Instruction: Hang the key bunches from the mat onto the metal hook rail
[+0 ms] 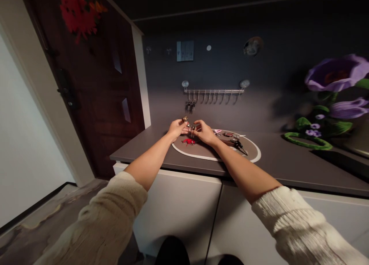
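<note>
A small metal keyring bunch [190, 128] is held between my two hands above the left part of an oval mat [198, 156]. My left hand [177, 130] grips it from the left, with a small brownish piece by its fingertips. From the right, my right hand [204, 131] pinches the bunch. Just below them a red keychain [188, 141] lies on the mat. Right of my right hand lie a pink item [217, 131], a brown-red item [228, 134] and black keys [238, 143].
A rail with several hooks [215, 91] is fixed to the wall behind, with keys [191, 105] hanging at its left end. Purple flowers [337, 78] and a green loop [308, 144] stand at the right. The grey counter's [138, 146] front edge runs above white cabinet doors.
</note>
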A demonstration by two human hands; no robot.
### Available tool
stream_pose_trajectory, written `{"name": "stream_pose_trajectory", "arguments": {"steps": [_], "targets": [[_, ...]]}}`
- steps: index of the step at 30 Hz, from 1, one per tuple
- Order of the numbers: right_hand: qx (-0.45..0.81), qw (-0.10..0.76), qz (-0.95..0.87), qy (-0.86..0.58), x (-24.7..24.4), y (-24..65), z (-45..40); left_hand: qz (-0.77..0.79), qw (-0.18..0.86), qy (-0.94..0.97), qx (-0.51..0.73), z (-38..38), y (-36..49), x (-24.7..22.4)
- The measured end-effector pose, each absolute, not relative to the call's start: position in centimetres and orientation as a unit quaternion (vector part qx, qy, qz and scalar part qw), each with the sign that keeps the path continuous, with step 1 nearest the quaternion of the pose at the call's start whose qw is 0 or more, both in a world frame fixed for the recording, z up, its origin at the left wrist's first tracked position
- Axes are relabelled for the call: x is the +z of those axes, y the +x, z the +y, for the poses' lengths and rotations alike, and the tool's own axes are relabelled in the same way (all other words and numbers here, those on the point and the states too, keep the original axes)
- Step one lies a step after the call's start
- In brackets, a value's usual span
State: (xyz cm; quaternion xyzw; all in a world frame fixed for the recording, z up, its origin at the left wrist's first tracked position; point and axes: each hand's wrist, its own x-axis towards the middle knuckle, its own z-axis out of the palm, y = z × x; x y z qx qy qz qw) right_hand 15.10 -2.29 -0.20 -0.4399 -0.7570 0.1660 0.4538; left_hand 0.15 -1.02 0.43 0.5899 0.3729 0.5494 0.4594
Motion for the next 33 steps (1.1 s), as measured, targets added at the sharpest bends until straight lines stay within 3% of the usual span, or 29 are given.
{"name": "stream_pose_trajectory", "arguments": {"steps": [12,22,33], "targets": [[0.251,0.484,-0.724,-0.423,-0.8,15.3,-1.1,0.358,0.452,0.588,0.568,-1.3,0.2,0.6],[0.198,0.456,-0.759,-0.42,-0.7,15.3,-1.1,0.334,0.472,0.57,0.584,-1.0,0.2,0.4],[0.266,0.517,-0.707,-0.402,-0.2,15.4,-1.4,0.369,0.533,0.507,0.568,-1.4,0.1,0.9]]}}
